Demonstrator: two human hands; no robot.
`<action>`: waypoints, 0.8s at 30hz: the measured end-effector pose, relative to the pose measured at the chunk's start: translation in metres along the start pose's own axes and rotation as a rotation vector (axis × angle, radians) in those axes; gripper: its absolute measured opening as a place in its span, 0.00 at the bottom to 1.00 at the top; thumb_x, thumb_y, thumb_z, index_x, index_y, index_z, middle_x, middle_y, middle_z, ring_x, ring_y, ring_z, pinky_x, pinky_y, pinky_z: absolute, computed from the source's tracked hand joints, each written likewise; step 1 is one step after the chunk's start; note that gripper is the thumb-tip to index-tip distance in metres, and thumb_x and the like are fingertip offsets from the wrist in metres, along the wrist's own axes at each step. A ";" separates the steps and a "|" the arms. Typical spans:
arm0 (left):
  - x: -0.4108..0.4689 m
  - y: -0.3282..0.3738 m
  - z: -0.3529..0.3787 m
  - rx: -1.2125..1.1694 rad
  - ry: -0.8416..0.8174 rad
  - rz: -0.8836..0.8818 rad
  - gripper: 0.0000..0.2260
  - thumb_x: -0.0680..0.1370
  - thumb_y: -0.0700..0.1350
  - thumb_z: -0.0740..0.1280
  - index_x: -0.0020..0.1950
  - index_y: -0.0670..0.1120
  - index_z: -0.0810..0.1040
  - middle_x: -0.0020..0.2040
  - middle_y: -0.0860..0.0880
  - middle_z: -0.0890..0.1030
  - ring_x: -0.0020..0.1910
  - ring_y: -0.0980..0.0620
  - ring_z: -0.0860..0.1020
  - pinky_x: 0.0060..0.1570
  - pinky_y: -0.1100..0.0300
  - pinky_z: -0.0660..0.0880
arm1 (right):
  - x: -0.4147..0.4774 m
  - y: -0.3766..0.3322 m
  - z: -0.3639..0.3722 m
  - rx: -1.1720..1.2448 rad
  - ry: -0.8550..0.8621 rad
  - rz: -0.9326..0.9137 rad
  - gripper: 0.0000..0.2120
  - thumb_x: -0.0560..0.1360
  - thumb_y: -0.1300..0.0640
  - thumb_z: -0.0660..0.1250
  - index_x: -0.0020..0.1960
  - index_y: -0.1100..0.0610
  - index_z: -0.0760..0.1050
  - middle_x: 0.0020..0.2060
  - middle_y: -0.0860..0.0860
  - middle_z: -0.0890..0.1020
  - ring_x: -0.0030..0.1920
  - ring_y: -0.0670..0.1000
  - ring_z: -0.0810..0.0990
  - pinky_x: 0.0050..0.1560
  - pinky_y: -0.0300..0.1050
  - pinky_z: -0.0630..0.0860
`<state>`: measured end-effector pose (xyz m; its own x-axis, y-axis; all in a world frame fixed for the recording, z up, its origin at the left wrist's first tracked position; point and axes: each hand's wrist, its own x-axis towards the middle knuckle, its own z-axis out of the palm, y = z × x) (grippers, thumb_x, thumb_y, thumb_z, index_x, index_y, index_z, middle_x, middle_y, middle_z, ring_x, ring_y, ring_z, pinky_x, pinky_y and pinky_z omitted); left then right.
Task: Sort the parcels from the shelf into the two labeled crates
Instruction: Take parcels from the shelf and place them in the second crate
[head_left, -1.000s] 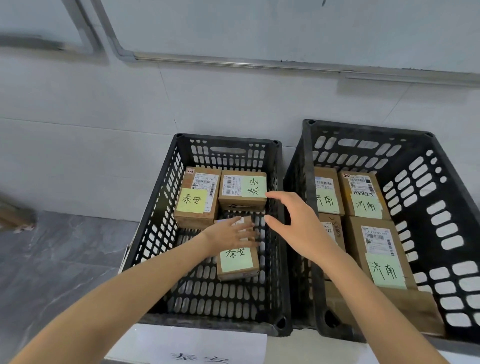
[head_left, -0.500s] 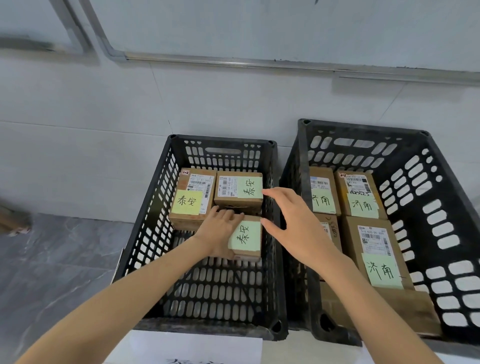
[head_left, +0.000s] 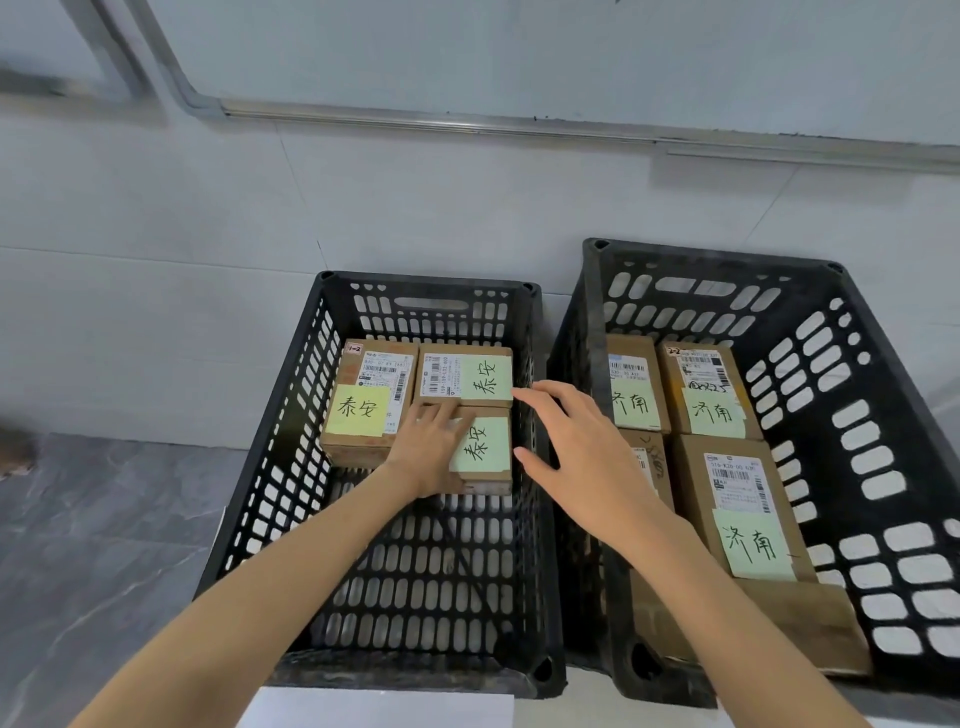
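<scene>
- Setting-down step here: the left hand (head_left: 431, 453) lies on the near parcel (head_left: 485, 452), which sits on the floor of the left crate (head_left: 291, 415) at the centre of the frame. It is tucked against the back-right parcel (head_left: 465, 376) and beside the back-left parcel (head_left: 374, 395).
- Its fingers (head_left: 448, 415) lie flat and straight along the box top, pressing rather than gripping. The thumb is hidden, so I can't tell whether it hooks the side.
- The right hand (head_left: 582, 457) hovers over the wall between the crates, fingers wide and relaxed, holding nothing. Its forefinger is at the back-right parcel's corner; touching or not, I can't tell.
- My read: this parcel is home, since its handwritten characters match its neighbours'. The next move calls for lifting both hands clear of the rim and fetching another parcel; the shelf isn't in view.
- All the boxes are brown cardboard, square-edged, with white barcode labels and pale green sticky slips, though there is a yellow note (head_left: 358, 410) on the back-left one.
- Both crates are stiff black plastic with slotted walls and floors, flaring upward.
- The right crate (head_left: 857, 415), right of frame, holds four parcels (head_left: 743, 499) marked with different characters. They lie on a cardboard sheet (head_left: 810, 618).
- There is a white paper (head_left: 379, 706) at the bottom edge, a metal rail (head_left: 467, 122) across the pale tiled wall and a grey stone floor (head_left: 78, 545) lower left.
</scene>
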<state>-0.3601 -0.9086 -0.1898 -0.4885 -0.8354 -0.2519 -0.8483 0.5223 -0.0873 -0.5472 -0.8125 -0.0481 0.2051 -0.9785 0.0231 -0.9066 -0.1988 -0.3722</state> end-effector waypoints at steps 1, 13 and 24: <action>-0.001 0.000 0.001 0.002 -0.010 -0.004 0.47 0.70 0.66 0.69 0.79 0.51 0.50 0.79 0.43 0.52 0.76 0.42 0.57 0.75 0.42 0.49 | 0.000 0.000 0.001 -0.003 0.001 -0.001 0.30 0.79 0.48 0.65 0.77 0.47 0.58 0.74 0.45 0.62 0.74 0.47 0.61 0.70 0.45 0.65; -0.042 -0.014 -0.051 -0.146 0.174 -0.089 0.29 0.80 0.59 0.59 0.77 0.49 0.59 0.76 0.49 0.65 0.75 0.48 0.61 0.74 0.46 0.53 | 0.013 -0.011 -0.011 -0.086 0.048 -0.064 0.30 0.79 0.48 0.65 0.77 0.49 0.59 0.74 0.48 0.64 0.73 0.49 0.63 0.68 0.48 0.67; -0.210 -0.024 -0.152 -0.198 0.499 -0.356 0.33 0.79 0.64 0.56 0.79 0.50 0.56 0.78 0.50 0.60 0.77 0.49 0.56 0.75 0.49 0.51 | -0.018 -0.088 -0.069 -0.139 0.091 -0.258 0.39 0.78 0.42 0.64 0.81 0.50 0.47 0.79 0.51 0.57 0.77 0.53 0.56 0.73 0.56 0.62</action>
<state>-0.2685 -0.7720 0.0118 -0.1658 -0.9559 0.2426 -0.9745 0.1966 0.1085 -0.4960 -0.7815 0.0480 0.4069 -0.8945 0.1852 -0.8721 -0.4408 -0.2125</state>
